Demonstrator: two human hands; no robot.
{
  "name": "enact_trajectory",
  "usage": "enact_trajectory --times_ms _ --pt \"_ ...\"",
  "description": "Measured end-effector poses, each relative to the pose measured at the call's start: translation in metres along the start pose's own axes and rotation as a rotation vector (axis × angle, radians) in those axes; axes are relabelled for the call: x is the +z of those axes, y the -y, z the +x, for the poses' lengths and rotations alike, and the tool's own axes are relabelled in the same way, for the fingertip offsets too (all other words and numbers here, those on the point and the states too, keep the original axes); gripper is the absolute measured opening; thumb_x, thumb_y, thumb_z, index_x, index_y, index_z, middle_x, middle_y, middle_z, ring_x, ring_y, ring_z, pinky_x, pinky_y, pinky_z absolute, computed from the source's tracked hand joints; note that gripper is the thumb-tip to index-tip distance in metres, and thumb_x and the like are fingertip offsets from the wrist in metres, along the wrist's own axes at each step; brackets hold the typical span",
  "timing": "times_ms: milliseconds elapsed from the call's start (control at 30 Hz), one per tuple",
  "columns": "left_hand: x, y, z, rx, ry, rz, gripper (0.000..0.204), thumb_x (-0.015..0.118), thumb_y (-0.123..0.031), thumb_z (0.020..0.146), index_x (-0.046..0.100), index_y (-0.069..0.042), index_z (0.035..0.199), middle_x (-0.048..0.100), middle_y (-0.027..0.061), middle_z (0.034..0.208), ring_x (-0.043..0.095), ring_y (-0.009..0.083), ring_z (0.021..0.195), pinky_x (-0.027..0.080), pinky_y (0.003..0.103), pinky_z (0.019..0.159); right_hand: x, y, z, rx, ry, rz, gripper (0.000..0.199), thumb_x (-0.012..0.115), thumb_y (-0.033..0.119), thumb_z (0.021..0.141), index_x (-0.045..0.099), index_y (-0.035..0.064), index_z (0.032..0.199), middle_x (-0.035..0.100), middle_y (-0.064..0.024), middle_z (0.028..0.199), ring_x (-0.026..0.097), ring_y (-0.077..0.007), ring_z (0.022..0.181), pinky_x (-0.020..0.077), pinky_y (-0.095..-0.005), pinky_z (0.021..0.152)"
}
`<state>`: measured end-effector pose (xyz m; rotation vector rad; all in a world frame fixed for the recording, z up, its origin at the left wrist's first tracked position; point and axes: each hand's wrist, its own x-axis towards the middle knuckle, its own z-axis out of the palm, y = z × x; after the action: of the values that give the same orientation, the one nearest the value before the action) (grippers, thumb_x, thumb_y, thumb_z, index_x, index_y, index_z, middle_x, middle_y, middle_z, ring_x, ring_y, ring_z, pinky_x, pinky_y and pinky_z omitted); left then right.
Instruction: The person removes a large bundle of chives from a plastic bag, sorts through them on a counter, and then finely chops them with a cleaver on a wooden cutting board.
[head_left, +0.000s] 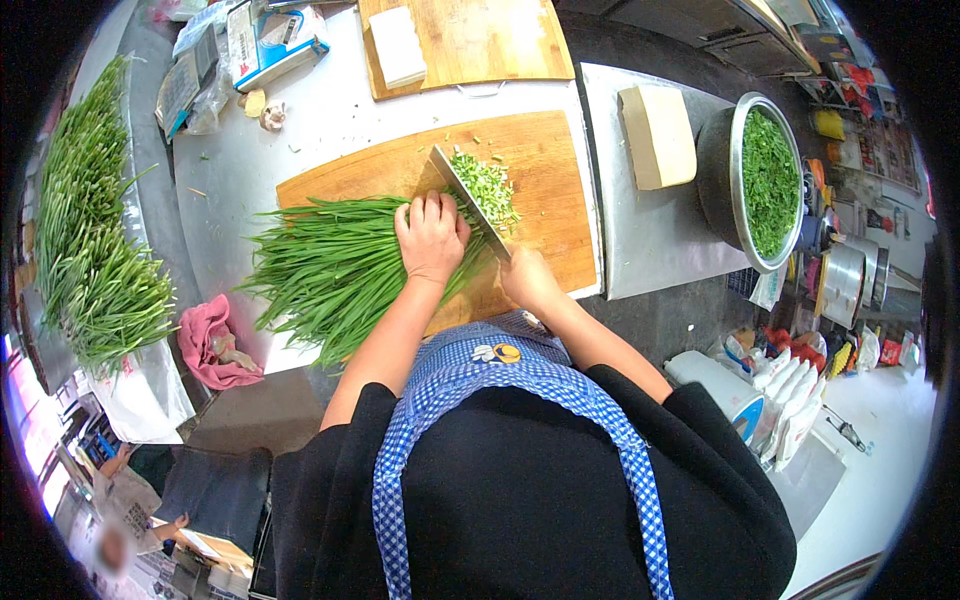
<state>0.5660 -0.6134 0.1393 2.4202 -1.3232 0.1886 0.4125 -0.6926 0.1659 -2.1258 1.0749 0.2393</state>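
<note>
A thick bundle of long green chives (330,262) lies across the wooden cutting board (560,185), its leaves fanning off the left edge. My left hand (432,237) presses down on the bundle's right end with fingers bent and close together. In my right hand (529,280) is the handle of a wide kitchen knife (468,198). The blade stands on edge right beside my left fingers, slanting away to the far left. Just right of the blade sits a small heap of chopped chives (487,185), with loose bits scattered around it.
A second board (500,40) with a white block (397,47) lies behind. At right are a pale rectangular block (658,137) and a metal pot (722,185) of chopped greens. More chives (85,220) and a pink cloth (215,345) are at left. Another person (140,510) is at lower left.
</note>
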Motion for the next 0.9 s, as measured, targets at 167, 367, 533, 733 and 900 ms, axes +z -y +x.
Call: enact_trajectory --times_ms 167,367,533,733,900 --pt "-0.004 -0.003 -0.003 -0.012 0.052 0.036 0.038 0.057 -0.028 0.081 0.057 -0.002 0.109 0.057 0.0131 0.108 0.051 0.0264 0.105 0.036 0.045 0.097 0.0 0.03 0.05 -0.129 -0.133 0.063 0.019 0.052 0.012 0.086 0.062 -0.0044 0.087 0.063 -0.0276 0.072 0.065 -0.0422 0.069 0.0519 -0.0489 0.063" --pt "-0.023 0.017 0.002 -0.099 0.361 -0.26 0.08 0.054 -0.055 0.084 0.04 0.008 0.132 0.043 0.0232 0.136 0.035 0.0329 0.131 0.019 0.048 0.113 -0.039 0.03 0.038 -0.027 -0.024 0.49 0.022 0.054 0.017 0.09 0.058 -0.0002 0.077 0.06 -0.0075 0.058 0.055 -0.0147 0.044 0.0447 -0.0318 0.044" --pt "-0.059 -0.02 -0.013 -0.083 0.518 -0.016 0.125 0.075 -0.063 0.062 0.019 0.014 0.143 0.02 0.0303 0.15 0.016 0.0402 0.143 0.01 0.048 0.118 -0.067 0.034 -0.001 0.059 -0.032 0.57 0.018 0.052 0.014 0.091 0.057 -0.0011 0.081 0.058 -0.0065 0.058 0.05 -0.0124 0.04 0.0405 -0.0292 0.039" --pt "-0.043 -0.01 -0.017 -0.047 0.51 0.109 0.12 0.085 -0.05 0.057 0.023 0.0 0.146 0.011 0.0295 0.153 0.014 0.0407 0.143 0.012 0.048 0.118 -0.058 0.01 -0.025 0.168 -0.063 0.739 0.015 0.053 0.012 0.092 0.054 0.0005 0.083 0.056 -0.0058 0.058 0.047 -0.0115 0.038 0.0378 -0.0275 0.037" --pt "-0.049 0.035 0.024 0.112 0.61 -0.008 0.095 0.087 -0.039 0.054 0.045 -0.007 0.133 0.024 0.0264 0.15 0.019 0.0406 0.142 0.014 0.049 0.118 -0.062 0.003 -0.034 0.167 -0.063 0.731 0.016 0.053 0.013 0.092 0.056 0.0003 0.083 0.057 -0.0059 0.059 0.048 -0.0116 0.039 0.0383 -0.0276 0.038"
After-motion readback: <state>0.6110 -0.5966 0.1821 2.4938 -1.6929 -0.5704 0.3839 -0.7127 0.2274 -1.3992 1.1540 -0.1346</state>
